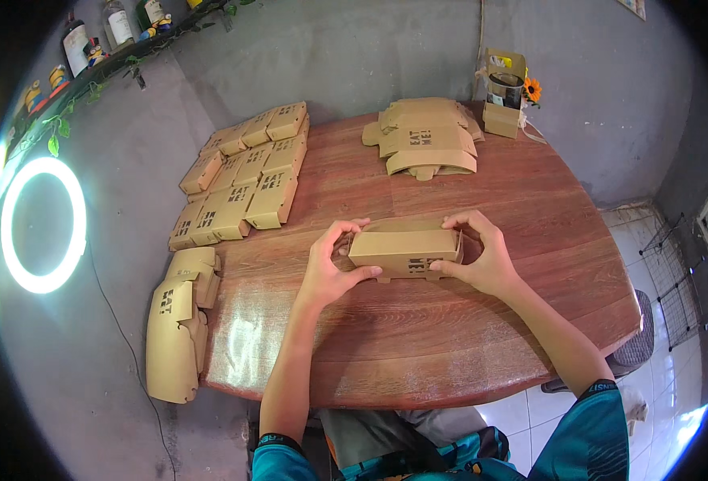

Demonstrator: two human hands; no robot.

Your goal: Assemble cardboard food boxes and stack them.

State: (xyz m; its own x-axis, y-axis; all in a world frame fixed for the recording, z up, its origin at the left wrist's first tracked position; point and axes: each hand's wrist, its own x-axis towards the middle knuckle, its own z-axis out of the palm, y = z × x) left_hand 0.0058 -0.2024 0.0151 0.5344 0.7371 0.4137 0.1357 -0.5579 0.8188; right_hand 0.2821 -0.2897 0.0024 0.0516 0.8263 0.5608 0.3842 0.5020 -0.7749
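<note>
A brown cardboard box (394, 245), partly folded up with dark print on its near wall, sits on the wooden table (338, 329) in front of me. My left hand (332, 263) grips its left end, thumb on the near wall and fingers reaching to the far side. At the right end my right hand (482, 252) pinches the box the same way, its thumb over part of the print. Small tabs stick out under the near edge. Some fingertips are hidden behind the cardboard.
Folded boxes (238, 188) stand in rows at the far left. Flat cardboard blanks (430, 136) lie stacked at the back, with more blanks (171, 341) at the left edge. A cardboard holder (501, 120) stands at the back right. A ring light (44, 280) glows at left.
</note>
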